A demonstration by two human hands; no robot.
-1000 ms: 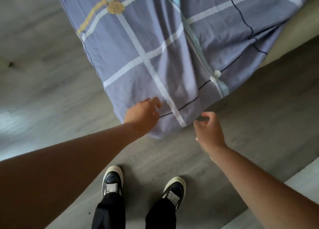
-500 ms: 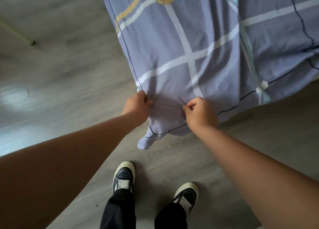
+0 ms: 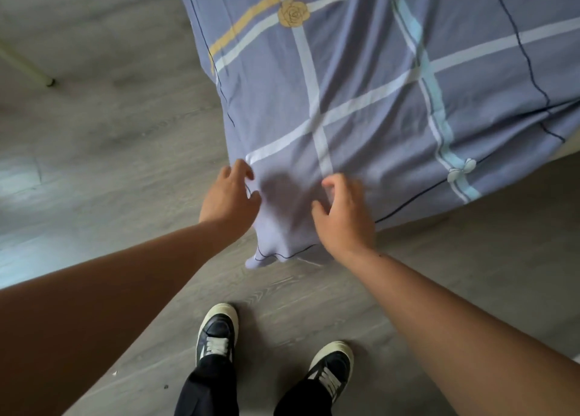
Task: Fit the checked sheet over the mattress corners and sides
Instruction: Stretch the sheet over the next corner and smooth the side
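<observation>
There is one camera, worn on the person's head. It looks forward and steeply down, close above the two arms. Near it are the shoes (image 3: 216,334) on the floor (image 3: 94,152). Farther off, up and right, is the bed corner under the sheet (image 3: 361,80).

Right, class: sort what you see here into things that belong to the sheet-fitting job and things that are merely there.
Job:
checked sheet
left hand, fingers spread
right hand, fingers spread

Merely there:
shoes
wooden floor
pale pole at far left
</observation>
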